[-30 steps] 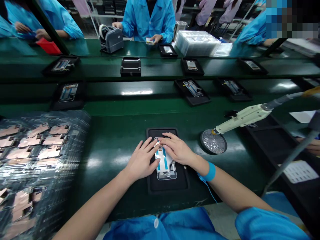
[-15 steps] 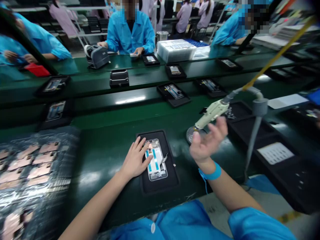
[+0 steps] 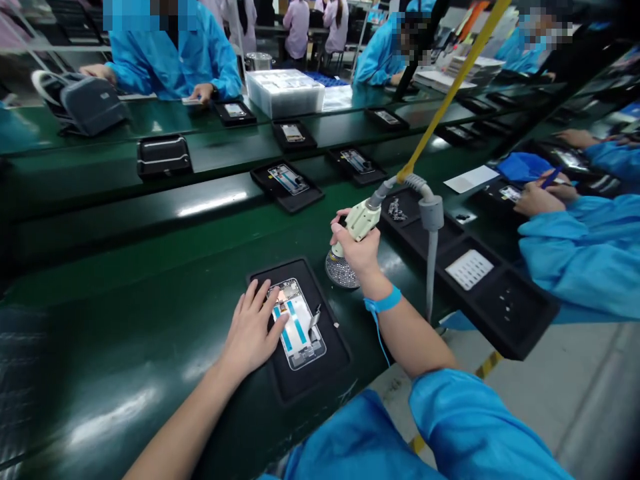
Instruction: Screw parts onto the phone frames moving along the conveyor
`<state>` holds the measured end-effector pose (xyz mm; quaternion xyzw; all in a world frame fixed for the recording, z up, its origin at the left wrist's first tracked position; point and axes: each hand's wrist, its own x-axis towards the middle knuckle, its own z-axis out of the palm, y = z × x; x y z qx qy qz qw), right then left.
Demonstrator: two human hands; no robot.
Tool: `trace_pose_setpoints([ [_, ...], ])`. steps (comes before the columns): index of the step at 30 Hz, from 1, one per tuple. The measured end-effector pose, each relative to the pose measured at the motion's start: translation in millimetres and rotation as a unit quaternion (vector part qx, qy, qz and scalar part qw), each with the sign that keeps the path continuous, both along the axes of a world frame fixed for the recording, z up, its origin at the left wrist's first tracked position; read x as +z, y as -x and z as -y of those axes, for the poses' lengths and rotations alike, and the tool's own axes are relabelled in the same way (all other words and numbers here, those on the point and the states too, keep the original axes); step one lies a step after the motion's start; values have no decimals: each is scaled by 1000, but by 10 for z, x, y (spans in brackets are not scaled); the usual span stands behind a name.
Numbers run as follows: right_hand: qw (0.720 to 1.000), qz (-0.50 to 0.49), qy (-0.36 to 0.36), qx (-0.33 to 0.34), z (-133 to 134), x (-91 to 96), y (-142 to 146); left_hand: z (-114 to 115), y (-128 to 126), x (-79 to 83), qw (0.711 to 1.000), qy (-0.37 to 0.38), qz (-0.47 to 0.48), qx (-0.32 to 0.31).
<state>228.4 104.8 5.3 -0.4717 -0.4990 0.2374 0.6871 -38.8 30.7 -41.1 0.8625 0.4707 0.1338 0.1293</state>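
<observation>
My left hand (image 3: 255,327) lies flat with fingers spread over the left edge of an opened phone (image 3: 299,333). The phone shows blue strips, a copper patch at the top and a flex cable raised at its right side. It rests in a black foam tray (image 3: 330,357) on the green bench. My right hand (image 3: 361,252), with a blue wrist strap (image 3: 387,300), is wrapped round a pale electric screwdriver (image 3: 363,219) that hangs from a yellow cord. The screwdriver's tip points down at a round dish of screws (image 3: 343,270); whether it touches is hidden.
A long black parts tray (image 3: 500,300) runs along the right, holding small metal parts and a white card (image 3: 469,269). Several phone trays, such as one black tray (image 3: 287,187), stand on the line ahead. A co-worker's sleeve (image 3: 590,247) is at the right.
My right hand has gone from open beside the screwdriver to closed round it. The view has turned to the right. My left hand stays on the phone.
</observation>
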Motion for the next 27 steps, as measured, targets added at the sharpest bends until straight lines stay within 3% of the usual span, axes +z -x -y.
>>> trace_pose_setpoints([
  [11,999,22,-26,-24,-116,-88,12,-24,3,2,1000,6,6,-25],
  [27,999,36,0,-22,-126,-151,11,2,-24,-13,1000,-5,17,-15],
])
